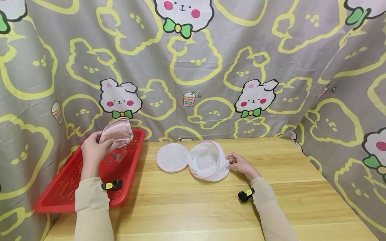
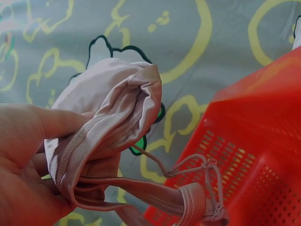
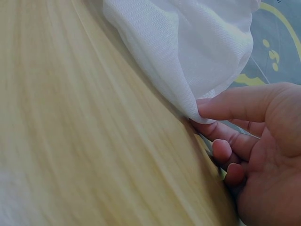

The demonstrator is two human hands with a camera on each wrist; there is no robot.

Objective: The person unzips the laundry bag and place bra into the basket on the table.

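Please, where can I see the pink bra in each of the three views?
Head: the bra is at left of centre, held up by the left hand above the red basket.
Left wrist: the bra fills the centre and left, gripped in the left hand, straps hanging down.
Right wrist: not in it.
Shared landmark: the red basket, in the head and left wrist views.

place: home-style recording booth | cue: cartoon-bunny curtain [image 1: 193, 67] behind wooden table [image 1: 211, 207]

bra [image 1: 117, 134]: pale pink, folded cup in cup, pinched between thumb and fingers, straps dangling below
mesh bag [image 1: 208, 162]: white, pink-trimmed, lid flopped open, edge pinched at fingertips
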